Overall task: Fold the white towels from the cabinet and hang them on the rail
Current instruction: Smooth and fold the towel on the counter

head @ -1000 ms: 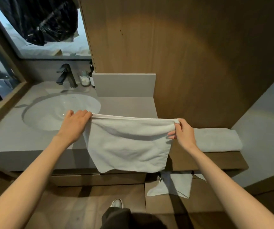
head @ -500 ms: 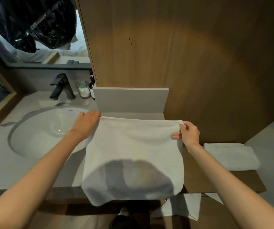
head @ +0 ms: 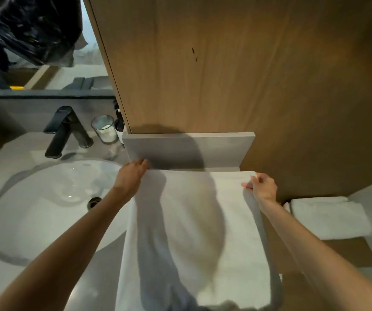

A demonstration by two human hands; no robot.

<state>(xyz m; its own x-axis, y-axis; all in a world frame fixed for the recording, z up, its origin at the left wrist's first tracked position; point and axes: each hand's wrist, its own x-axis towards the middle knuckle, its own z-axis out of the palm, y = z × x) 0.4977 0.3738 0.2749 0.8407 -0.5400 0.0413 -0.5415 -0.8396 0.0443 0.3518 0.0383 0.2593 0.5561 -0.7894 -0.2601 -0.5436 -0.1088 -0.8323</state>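
A white towel (head: 203,232) lies spread flat over the grey counter (head: 104,265), its far edge close to the low grey backsplash (head: 187,149). My left hand (head: 131,176) grips the towel's far left corner, fingers curled over the edge. At the far right corner my right hand (head: 261,187) pinches the cloth between thumb and fingers. The towel's near edge hangs past the counter front and runs out of view. A second white towel (head: 328,218), folded, sits on the wooden shelf (head: 349,252) to the right.
A white round sink (head: 52,205) with a black faucet (head: 66,131) is to the left. A glass cup (head: 104,129) and a dark bottle (head: 119,124) stand behind it. A wooden wall panel (head: 225,63) rises straight ahead. A mirror (head: 34,41) is at upper left.
Both hands moved the towel forward and lowered it from hanging in the air to lying flat on the counter. The view moved closer to the wall.
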